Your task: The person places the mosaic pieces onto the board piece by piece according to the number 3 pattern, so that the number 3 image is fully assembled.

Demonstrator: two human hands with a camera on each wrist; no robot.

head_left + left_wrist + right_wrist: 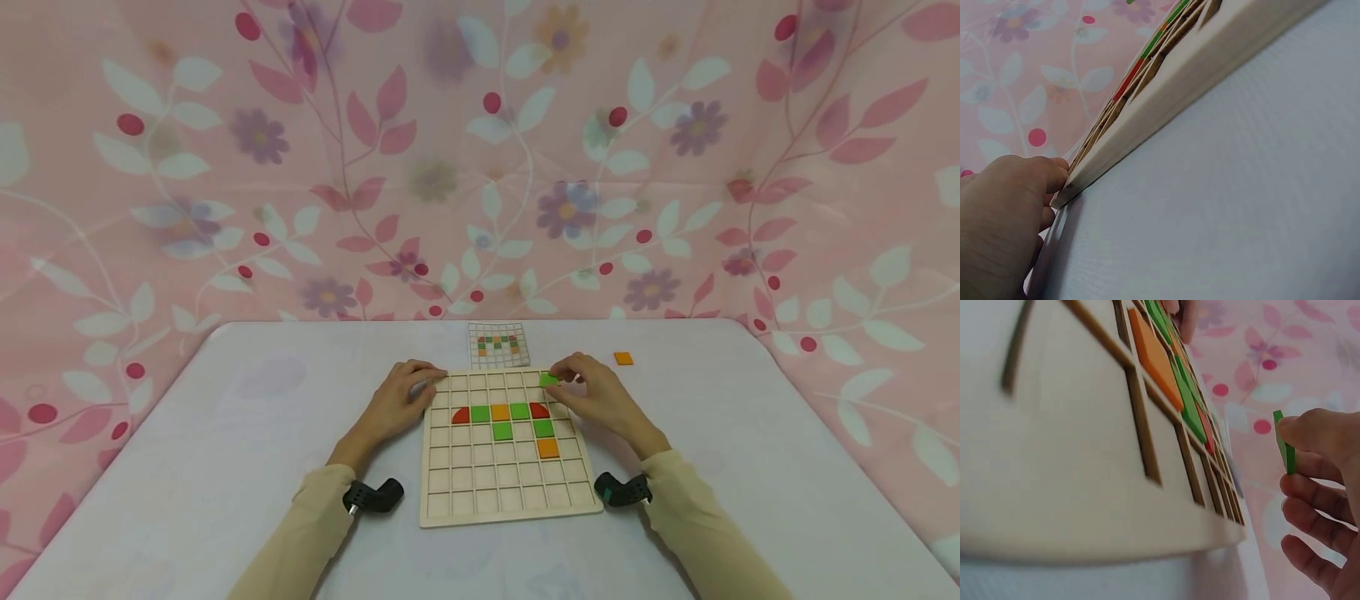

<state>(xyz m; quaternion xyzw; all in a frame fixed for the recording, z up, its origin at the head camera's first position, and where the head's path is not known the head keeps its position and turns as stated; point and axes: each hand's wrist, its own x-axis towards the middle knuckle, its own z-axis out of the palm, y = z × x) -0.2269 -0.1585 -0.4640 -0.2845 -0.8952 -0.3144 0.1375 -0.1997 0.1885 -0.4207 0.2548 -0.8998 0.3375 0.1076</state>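
Note:
A wooden grid board (483, 479) lies on the table with green, orange and red pieces set in its cells. At its far left corner my left hand (395, 400) grips the edge; the left wrist view shows that hand's fingers (1054, 175) at the wooden rim. My right hand (596, 396) pinches a green square tile (1284, 442) between thumb and index finger, raised over the board's far right corner. The other right-hand fingers are loosely bent. Nearest this hand on the board are a red quarter-round piece (539, 410) and a green tile (543, 428), with an orange tile (548, 448) below.
Just beyond the board lies a small pattern card (498, 346) showing coloured cells on a grid. A loose orange tile (623, 358) sits to the far right of it. White cloth covers the table (247, 400), and a pink floral curtain (480, 167) hangs behind.

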